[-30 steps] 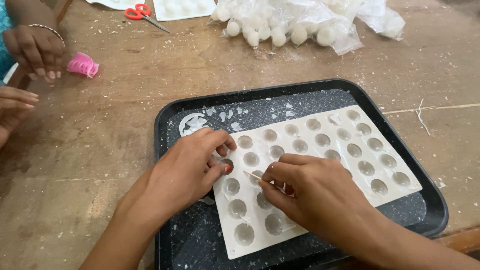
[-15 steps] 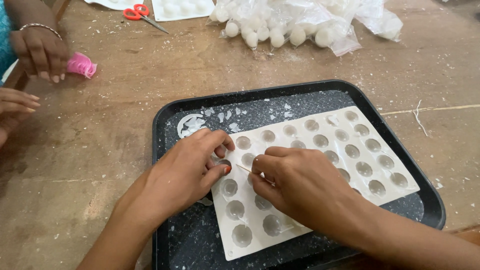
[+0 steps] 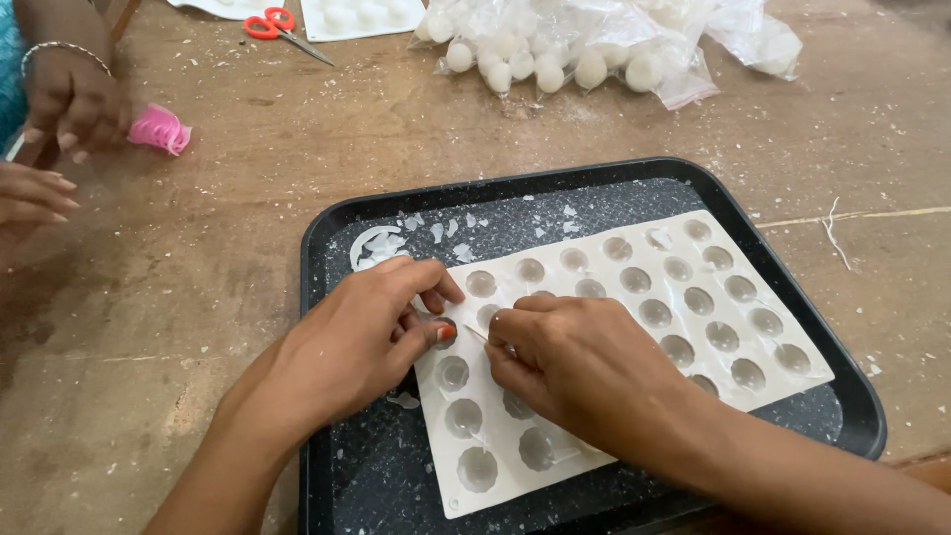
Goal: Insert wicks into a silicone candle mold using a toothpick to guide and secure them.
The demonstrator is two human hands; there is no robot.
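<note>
A white mould sheet (image 3: 634, 327) with several round cavities lies on a black speckled tray (image 3: 594, 193). My left hand (image 3: 362, 342) presses on the sheet's left edge, thumb and fingers pinching around one cavity. My right hand (image 3: 580, 367) lies over the sheet's middle and pinches a thin wooden stick (image 3: 476, 334), whose tip points at the cavity by my left thumb. White flakes (image 3: 436, 230) and a curved white shell piece (image 3: 371, 246) are scattered on the tray's far left part.
The tray sits on a dusty wooden table (image 3: 198, 297). Clear bags of white balls (image 3: 575, 50) lie at the far edge, with red-handled scissors (image 3: 282, 28) and another white mould (image 3: 357, 15). Another person's hands (image 3: 59, 104) work at the left beside a pink object (image 3: 158, 129).
My right hand has slid left along the sheet, bringing the stick tip close to my left thumb. The other person's hand at the left has shifted slightly.
</note>
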